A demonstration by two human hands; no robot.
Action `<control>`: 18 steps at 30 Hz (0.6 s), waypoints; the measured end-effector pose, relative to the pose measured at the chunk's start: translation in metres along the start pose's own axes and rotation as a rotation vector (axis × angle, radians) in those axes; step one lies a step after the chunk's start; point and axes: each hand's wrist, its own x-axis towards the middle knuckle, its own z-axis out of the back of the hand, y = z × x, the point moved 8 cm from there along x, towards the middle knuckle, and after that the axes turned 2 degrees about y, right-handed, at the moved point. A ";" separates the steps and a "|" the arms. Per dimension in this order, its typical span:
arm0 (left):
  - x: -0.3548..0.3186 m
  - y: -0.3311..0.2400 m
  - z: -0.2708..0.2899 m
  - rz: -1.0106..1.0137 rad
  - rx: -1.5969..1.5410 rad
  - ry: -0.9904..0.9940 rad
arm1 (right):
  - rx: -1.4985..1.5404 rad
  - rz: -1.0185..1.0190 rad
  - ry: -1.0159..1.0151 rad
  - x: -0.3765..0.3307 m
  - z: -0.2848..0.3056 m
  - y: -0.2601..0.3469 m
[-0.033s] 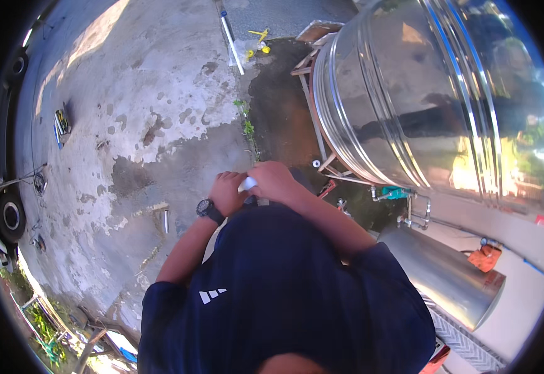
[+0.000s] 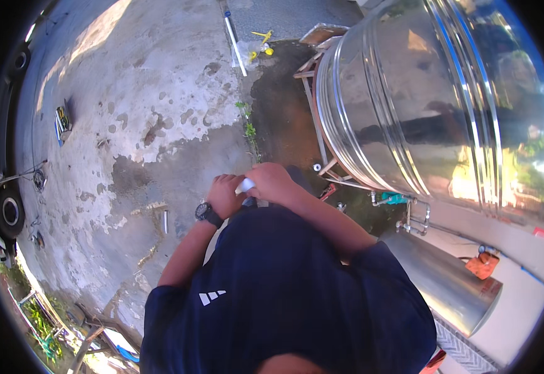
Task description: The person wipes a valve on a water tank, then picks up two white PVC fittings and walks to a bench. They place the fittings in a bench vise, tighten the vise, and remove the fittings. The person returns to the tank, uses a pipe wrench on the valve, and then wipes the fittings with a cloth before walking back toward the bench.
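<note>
Here, two hands meeting around a small white piece point(image 2: 245, 184), just left of the big shiny steel tank point(image 2: 421, 106). Left hand point(image 2: 225, 194) curled tight on the left side of the white piece, with a black watch point(image 2: 208, 214) on its wrist. Right hand point(image 2: 273, 182) folded over the piece from the right, fingers closed around it too. White piece sitting right between the two hands, touching both, so neither hand nearer than the other. Only a small end of it peeking out; long way of it hard to tell, and kind of thing hard to tell as well. Most of it hidden under the fingers. Lower arms partly hidden by the dark blue shirt point(image 2: 284, 287). Far up from the tank's left edge, a white pipe point(image 2: 234, 43) lying on the wet concrete floor point(image 2: 141, 112). Below the tank, a smaller steel tank point(image 2: 446, 280), partly cut off.
</note>
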 end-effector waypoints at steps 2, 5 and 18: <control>0.009 0.038 0.005 0.153 -0.054 -0.078 | 0.109 0.071 -0.090 0.033 0.024 -0.012; 0.005 0.116 -0.009 0.437 -0.148 -0.233 | 0.286 -0.052 -0.047 0.088 0.035 -0.091; -0.038 0.278 -0.107 1.747 -0.026 0.417 | 1.498 -1.000 -0.239 0.453 -0.064 -0.802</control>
